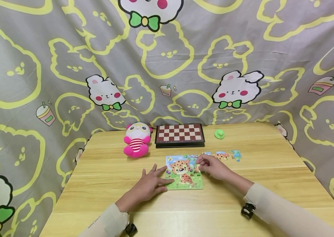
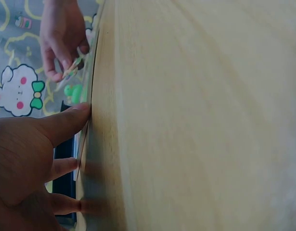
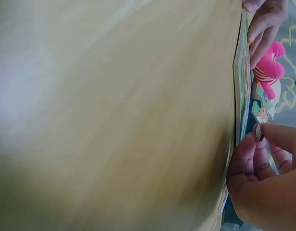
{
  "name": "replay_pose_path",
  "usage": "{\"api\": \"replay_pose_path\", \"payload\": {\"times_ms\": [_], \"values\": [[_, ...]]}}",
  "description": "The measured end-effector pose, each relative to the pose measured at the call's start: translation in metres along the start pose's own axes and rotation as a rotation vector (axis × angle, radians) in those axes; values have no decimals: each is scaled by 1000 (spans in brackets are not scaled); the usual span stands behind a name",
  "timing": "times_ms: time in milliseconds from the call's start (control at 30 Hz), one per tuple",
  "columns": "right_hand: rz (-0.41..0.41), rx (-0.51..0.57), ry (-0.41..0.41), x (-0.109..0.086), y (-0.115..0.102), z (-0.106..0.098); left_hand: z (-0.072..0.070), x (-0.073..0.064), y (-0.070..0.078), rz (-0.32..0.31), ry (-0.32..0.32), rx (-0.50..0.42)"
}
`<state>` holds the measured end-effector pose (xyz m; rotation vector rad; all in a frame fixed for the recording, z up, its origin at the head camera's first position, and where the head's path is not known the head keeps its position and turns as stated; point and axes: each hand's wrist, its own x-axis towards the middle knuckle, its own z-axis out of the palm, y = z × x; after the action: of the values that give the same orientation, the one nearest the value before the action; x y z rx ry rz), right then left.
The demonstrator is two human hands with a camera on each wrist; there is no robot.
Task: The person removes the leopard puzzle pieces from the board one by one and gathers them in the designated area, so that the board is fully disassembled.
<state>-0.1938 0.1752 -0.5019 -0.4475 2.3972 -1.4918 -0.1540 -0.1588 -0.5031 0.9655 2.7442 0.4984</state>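
A jigsaw puzzle [image 1: 184, 179] with a spotted leopard cub picture lies flat on the table. My left hand [image 1: 148, 185] has its fingers spread and rests on the puzzle's left edge, thumb and fingertips touching it. Over the puzzle's upper right side is my right hand [image 1: 214, 167], which pinches a small puzzle piece [image 3: 261, 113] between thumb and fingers. In the left wrist view the same puzzle piece [image 2: 72, 70] is tilted up off the board. Loose puzzle pieces [image 1: 236, 155] lie behind the right hand, some partly hidden by it.
Behind the puzzle stands a checkered game board box [image 1: 180, 133]. A pink plush toy [image 1: 136, 141] sits to its left, and a small green duck [image 1: 219, 134] to its right. The wooden table [image 1: 101, 184] ends at a patterned curtain [image 1: 167, 59].
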Motion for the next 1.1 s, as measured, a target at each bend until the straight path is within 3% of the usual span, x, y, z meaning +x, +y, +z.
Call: {"api": "replay_pose_path", "payload": {"times_ms": [500, 733, 1100], "values": [[2, -12, 42, -15, 20, -21, 0, 0, 0, -4, -1, 0], [28, -79, 75, -20, 23, -28, 0, 0, 0, -9, -4, -3], [-25, -212, 118, -22, 30, -38, -1, 0, 1, -4, -2, -2]]}}
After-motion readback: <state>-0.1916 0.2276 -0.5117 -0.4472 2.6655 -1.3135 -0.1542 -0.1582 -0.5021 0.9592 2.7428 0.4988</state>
